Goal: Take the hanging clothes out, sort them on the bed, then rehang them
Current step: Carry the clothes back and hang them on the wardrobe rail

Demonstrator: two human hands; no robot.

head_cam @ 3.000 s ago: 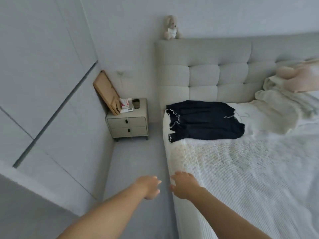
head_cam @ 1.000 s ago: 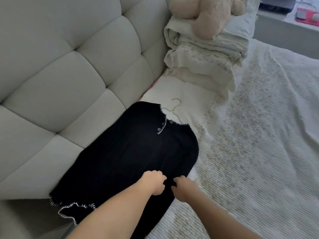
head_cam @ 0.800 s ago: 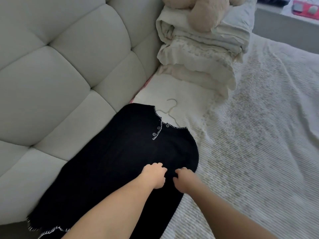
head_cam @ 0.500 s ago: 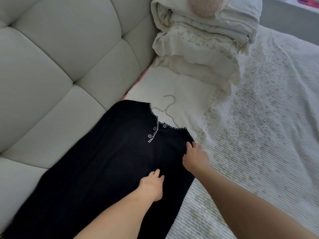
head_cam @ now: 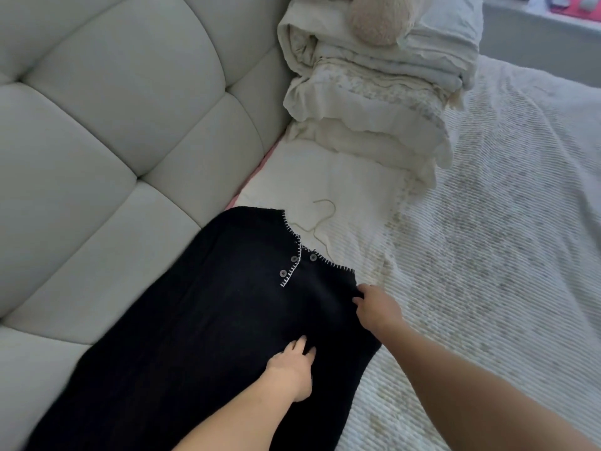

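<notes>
A black knit garment (head_cam: 201, 314) with white stitched trim and small buttons at the neck lies flat on the bed, close to the headboard. The thin pale hook of a hanger (head_cam: 320, 219) sticks out of its neckline. My left hand (head_cam: 289, 369) rests on the middle of the garment with its fingers stretched forward. My right hand (head_cam: 377, 307) lies on the garment's right shoulder edge, fingers spread on the fabric.
A tufted grey headboard (head_cam: 113, 125) fills the left. Folded cream bedding (head_cam: 367, 102) with a plush toy (head_cam: 380, 17) on top is stacked beyond the garment. The white textured bedspread (head_cam: 487, 255) stretches to the right.
Both hands were curled together on the garment's middle a second ago; now they lie apart, the right one moved up to the shoulder edge. The view has come closer.
</notes>
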